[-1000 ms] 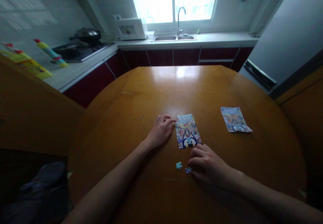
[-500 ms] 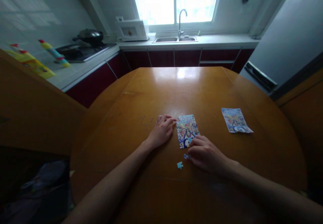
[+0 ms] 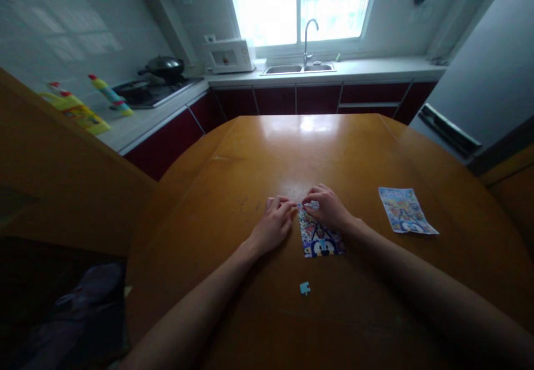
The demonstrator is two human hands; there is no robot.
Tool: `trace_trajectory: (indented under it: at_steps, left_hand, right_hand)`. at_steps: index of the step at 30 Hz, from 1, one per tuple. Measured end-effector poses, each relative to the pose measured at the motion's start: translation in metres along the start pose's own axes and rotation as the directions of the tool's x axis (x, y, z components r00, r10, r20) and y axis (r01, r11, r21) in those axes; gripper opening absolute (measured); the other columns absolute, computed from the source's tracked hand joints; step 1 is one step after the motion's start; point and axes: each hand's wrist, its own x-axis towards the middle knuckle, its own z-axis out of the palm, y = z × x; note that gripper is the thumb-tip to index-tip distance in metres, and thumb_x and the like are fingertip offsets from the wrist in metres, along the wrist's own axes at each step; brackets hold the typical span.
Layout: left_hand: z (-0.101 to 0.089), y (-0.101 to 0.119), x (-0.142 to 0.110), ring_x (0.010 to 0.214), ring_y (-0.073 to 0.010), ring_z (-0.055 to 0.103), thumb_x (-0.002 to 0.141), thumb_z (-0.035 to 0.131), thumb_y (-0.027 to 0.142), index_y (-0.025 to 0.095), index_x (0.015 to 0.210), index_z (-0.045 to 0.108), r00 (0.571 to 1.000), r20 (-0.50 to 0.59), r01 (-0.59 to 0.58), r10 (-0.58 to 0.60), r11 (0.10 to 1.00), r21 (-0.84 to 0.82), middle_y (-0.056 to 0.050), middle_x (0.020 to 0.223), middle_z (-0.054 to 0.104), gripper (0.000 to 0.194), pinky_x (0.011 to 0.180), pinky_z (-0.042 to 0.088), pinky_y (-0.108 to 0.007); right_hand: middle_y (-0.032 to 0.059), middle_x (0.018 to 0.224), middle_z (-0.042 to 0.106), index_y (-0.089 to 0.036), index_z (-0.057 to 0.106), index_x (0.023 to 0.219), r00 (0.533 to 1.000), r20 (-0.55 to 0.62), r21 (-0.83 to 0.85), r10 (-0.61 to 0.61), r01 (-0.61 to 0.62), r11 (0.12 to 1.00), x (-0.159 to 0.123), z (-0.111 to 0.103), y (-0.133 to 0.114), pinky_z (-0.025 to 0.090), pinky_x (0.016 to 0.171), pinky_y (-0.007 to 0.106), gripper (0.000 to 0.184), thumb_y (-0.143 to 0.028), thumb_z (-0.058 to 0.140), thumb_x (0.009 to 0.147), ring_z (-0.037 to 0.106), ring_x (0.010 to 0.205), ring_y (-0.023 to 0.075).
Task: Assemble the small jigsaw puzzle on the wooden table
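Observation:
A small jigsaw puzzle (image 3: 323,246) lies on the wooden table, a blue-and-white cartoon face at its near end. My left hand (image 3: 274,222) rests at its upper left side, fingers bent and fingertips pressed against the edge. Over the puzzle's far part, my right hand (image 3: 327,207) pinches a small puzzle piece, mostly hidden by the fingers, close to the left fingertips. The hand and wrist cover the puzzle's upper right. One loose light-blue puzzle piece (image 3: 305,288) lies nearer to me, apart from both hands.
On the right of the table (image 3: 200,208) lies a creased picture sheet (image 3: 405,211) with the same design. Beyond are a counter with a sink (image 3: 283,69), a microwave (image 3: 231,56) and a stove with a black pan (image 3: 164,67). A fridge (image 3: 471,69) stands at the right.
My right hand has moved from the puzzle's near right corner to its far end. The patterned piece by that hand has left the table. My left hand stays at the edge; the view shifted slightly.

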Motion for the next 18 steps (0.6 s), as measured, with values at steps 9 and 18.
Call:
trace_trajectory:
  at_steps: [9, 18]
  left_hand:
    - [-0.001, 0.0009, 0.0006, 0.114, -0.0254, 0.044, 0.094, 0.053, 0.011, 0.024, 0.122, 0.061, 0.999, 0.049, -0.025, 0.023, 0.999, 0.043, -0.009, 0.119, 0.05, 0.033, 0.103, 0.048, -0.046]
    - [-0.0005, 0.0021, 0.0003, 0.115, -0.0261, 0.043, 0.093, 0.053, 0.012, 0.026, 0.122, 0.063, 0.998, 0.052, -0.023, 0.019, 0.998, 0.062, -0.008, 0.119, 0.05, 0.034, 0.104, 0.048, -0.047]
  right_hand:
    - [0.0058, 0.086, 0.069, -0.021, 0.078, 0.086, 0.999, 0.039, -0.004, -0.009, 0.009, 1.0, 0.001, 0.005, 0.0058, 0.045, 0.084, 0.036, 0.009, -0.022, 0.069, 0.086, 0.056, 0.088, 0.021]
    - [0.0057, 0.091, 0.067, -0.024, 0.08, 0.091, 0.998, 0.021, -0.018, -0.063, 0.064, 0.998, -0.0068, 0.0001, 0.0033, 0.044, 0.085, 0.036, 0.019, -0.013, 0.066, 0.084, 0.054, 0.091, 0.0219]
